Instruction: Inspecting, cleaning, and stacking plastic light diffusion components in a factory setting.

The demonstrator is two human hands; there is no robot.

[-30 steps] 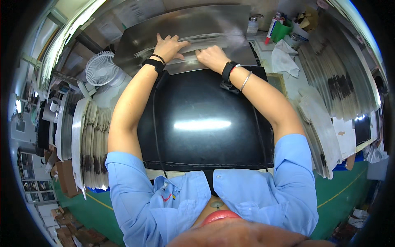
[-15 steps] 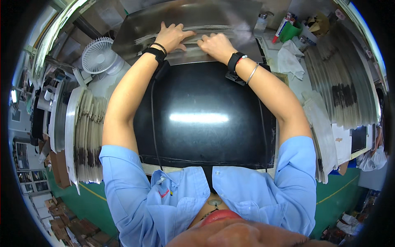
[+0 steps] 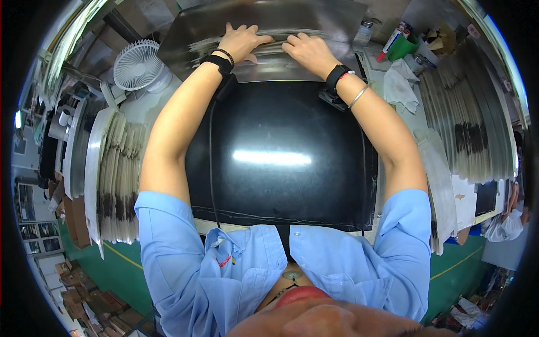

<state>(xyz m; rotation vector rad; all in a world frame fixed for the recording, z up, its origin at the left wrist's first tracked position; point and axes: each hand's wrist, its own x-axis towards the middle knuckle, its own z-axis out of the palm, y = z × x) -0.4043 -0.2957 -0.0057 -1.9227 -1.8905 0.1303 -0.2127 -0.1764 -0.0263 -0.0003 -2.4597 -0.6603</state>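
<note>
Silvery film sheet [image 3: 269, 22] — both hands, left [image 3: 242, 40] and right [image 3: 307, 51], press flat, fingers spread.

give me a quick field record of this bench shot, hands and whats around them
left hand: flat on the grey sheet, fingers spread
right hand: flat on the same sheet, beside the left
black panel: glossy, lying under the forearms
white fan: left of the sheet
stacked sheets: on edge at left
green cup: far right
white cloth: below the cup

Factory workshop: stacked sheet panels [image 3: 120, 174] both sides of desk [image 3: 393, 106], green painted floor [image 3: 118, 269], white desk fan [image 3: 136, 64], cartons [image 3: 84, 297].
</note>
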